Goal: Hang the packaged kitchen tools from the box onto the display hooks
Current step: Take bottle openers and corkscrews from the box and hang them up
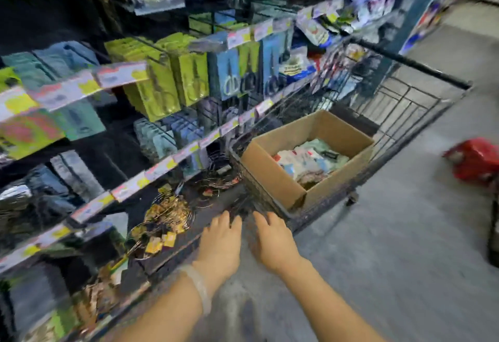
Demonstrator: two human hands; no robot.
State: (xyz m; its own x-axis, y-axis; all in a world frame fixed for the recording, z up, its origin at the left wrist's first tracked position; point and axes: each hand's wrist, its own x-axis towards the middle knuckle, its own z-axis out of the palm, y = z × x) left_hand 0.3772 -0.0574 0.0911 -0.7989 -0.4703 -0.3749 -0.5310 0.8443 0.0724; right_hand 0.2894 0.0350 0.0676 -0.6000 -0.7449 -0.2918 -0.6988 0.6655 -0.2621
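Both hands, left hand (222, 244) and right hand (272, 242), before cart (421, 104) with box (272, 177).

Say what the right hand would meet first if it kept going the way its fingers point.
Probably the near end of the wire cart, just ahead of the right hand; the cardboard box sits behind it. Motion blur makes depth uncertain.

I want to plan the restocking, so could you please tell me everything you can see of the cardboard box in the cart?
The cardboard box is plain brown corrugated card, open at the top with no flaps showing. It sits upright inside the dark wire cart, at the end nearest the person. It is partly filled with pale packaged goods lying flat, blurred. Neither hand touches it.
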